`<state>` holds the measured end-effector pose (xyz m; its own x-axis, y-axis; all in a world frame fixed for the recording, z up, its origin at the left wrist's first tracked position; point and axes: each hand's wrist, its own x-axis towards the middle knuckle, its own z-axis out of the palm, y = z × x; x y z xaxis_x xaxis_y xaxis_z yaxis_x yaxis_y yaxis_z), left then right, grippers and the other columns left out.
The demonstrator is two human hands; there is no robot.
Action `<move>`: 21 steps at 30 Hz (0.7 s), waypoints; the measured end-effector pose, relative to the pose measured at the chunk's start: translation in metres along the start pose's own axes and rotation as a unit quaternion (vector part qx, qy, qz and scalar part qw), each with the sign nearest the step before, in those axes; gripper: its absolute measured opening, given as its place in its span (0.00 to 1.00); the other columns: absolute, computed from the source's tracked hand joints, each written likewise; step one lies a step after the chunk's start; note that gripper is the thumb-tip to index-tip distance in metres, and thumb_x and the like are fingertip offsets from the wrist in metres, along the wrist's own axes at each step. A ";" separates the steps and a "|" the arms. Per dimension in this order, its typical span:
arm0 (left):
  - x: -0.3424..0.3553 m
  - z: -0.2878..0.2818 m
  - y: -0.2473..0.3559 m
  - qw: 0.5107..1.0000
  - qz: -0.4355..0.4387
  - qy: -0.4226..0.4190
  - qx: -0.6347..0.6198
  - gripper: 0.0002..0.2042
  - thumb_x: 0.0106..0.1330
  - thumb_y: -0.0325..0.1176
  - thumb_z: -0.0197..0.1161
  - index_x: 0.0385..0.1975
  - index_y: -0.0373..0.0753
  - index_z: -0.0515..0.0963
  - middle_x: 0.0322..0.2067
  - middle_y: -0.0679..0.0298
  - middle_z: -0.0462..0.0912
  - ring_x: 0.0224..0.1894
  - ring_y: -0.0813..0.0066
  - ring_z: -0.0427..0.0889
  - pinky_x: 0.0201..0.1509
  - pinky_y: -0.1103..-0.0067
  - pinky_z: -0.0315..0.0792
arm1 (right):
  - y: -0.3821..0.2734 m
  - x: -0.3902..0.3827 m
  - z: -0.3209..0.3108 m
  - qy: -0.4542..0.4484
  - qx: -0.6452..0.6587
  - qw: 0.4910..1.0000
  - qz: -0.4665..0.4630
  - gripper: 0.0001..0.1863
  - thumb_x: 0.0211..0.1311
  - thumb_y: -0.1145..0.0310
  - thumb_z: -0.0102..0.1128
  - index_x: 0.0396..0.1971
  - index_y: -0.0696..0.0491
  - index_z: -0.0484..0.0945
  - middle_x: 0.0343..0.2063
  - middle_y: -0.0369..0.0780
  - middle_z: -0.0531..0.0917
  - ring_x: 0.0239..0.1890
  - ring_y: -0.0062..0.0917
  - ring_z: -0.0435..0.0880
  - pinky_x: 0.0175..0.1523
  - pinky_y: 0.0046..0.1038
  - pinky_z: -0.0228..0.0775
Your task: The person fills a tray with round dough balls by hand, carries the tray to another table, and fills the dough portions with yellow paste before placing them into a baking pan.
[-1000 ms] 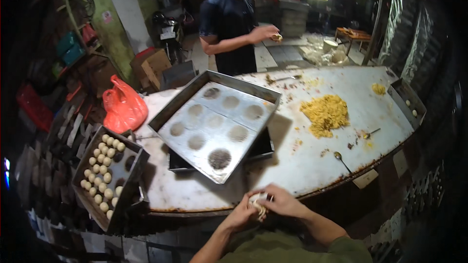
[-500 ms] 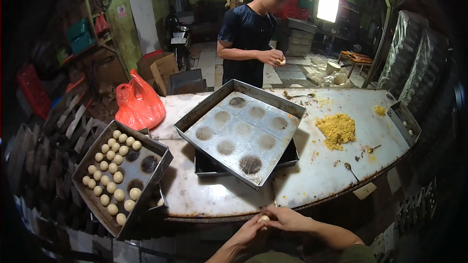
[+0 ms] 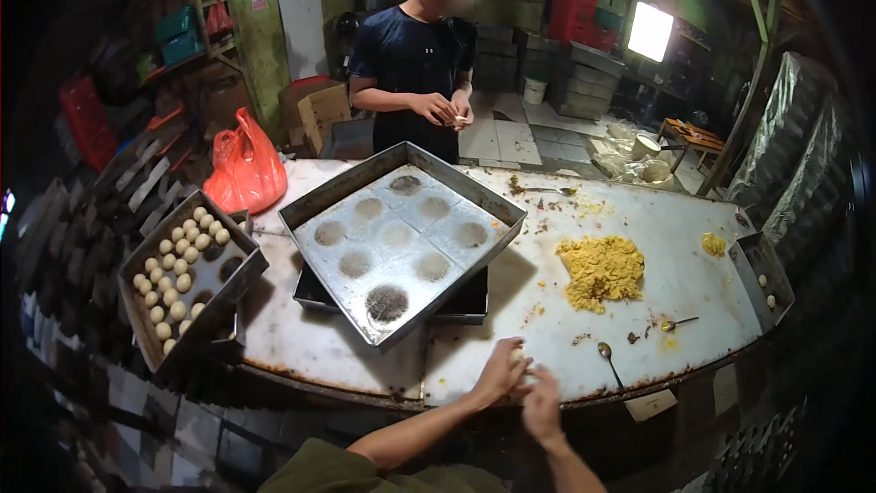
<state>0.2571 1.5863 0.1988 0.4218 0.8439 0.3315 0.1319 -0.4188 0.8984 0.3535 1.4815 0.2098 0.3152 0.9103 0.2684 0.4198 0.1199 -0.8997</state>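
My left hand (image 3: 497, 374) is at the front edge of the table, its fingers curled round a pale dough ball (image 3: 518, 355) that shows only in part. Close beside it, my right hand (image 3: 541, 404) is smeared by motion, so its fingers cannot be made out. Beyond my hands on the table lies a crumbly yellow heap of filling (image 3: 602, 269). A spoon (image 3: 610, 361) rests near the front edge, to the right of my hands. At the left, a metal tray (image 3: 245, 265) holds several round pale dough balls (image 3: 169, 285).
A square metal tray (image 3: 397, 236) with dark round marks sits on another dark tray (image 3: 470, 306). A red plastic bag (image 3: 245, 169) stands at the back left. Across the table a person (image 3: 411, 64) handles a small pale piece. Another tray (image 3: 765, 265) is at the right end.
Both my hands have moved forward from below the table edge to over it, the dough ball with them. The view has shifted right. The person opposite has turned more toward the table.
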 end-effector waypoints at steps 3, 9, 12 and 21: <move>0.009 0.006 0.006 0.904 0.159 -0.090 0.386 0.22 0.59 0.35 0.62 0.52 0.36 0.67 0.53 0.52 0.69 0.53 0.59 0.71 0.53 0.72 0.69 | 0.032 0.055 -0.037 0.088 -0.132 0.985 0.068 0.11 0.55 0.79 0.44 0.33 0.63 0.76 0.46 0.48 0.73 0.49 0.37 0.73 0.52 0.32 0.67; -0.013 -0.102 0.049 0.999 0.010 -0.046 0.026 0.18 0.61 0.31 0.60 0.51 0.37 0.70 0.47 0.55 0.75 0.50 0.66 0.75 0.52 0.76 0.69 | 0.017 0.053 0.042 -0.134 -0.216 0.952 -0.168 0.05 0.47 0.75 0.56 0.27 0.56 0.73 0.29 0.44 0.75 0.36 0.38 0.73 0.42 0.34 0.65; -0.052 -0.175 0.078 0.992 -0.120 -0.038 -0.025 0.14 0.62 0.29 0.58 0.47 0.36 0.74 0.42 0.60 0.79 0.41 0.75 0.78 0.45 0.79 0.71 | 0.029 0.022 -0.014 -0.187 -0.229 0.926 -0.234 0.07 0.44 0.72 0.63 0.26 0.53 0.76 0.33 0.44 0.75 0.41 0.39 0.72 0.46 0.39 0.64; -0.060 -0.418 0.081 0.947 -0.116 0.289 0.082 0.10 0.65 0.30 0.51 0.39 0.32 0.77 0.35 0.63 0.80 0.38 0.78 0.76 0.46 0.78 0.70 | 0.027 0.065 0.043 -0.102 -0.182 0.976 -0.068 0.09 0.57 0.70 0.54 0.22 0.60 0.74 0.32 0.48 0.74 0.39 0.38 0.70 0.46 0.36 0.61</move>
<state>-0.1329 1.6419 0.3718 -0.1904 0.9422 0.2757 0.3190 -0.2062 0.9251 0.3487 1.5610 0.1882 0.0752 0.9602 0.2690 0.7327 0.1298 -0.6681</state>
